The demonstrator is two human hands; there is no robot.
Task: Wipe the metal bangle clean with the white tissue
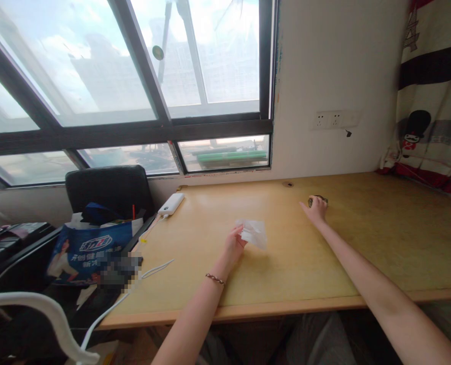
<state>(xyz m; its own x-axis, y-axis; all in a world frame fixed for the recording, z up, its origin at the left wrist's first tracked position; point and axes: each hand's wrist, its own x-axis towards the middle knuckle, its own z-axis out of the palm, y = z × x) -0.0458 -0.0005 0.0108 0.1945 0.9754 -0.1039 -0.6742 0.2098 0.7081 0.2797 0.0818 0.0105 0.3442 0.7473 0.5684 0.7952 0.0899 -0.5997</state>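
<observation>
Tissue (254,232) sits pinched in the left grip (234,243), mid-surface (381,243). Right grip (315,209) is curled over a small dark object (318,198) nearer the far edge. Power bank (171,204) lies at the far-left corner.

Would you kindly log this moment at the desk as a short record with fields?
Surface: wooden desk below a window
Left hand: holds a white tissue just above the desk
Right hand: stretched out, fingers on a small dark object; what it is cannot be told
Desk's left end: white power bank with cable
Beside desk: black chair with blue bag
</observation>
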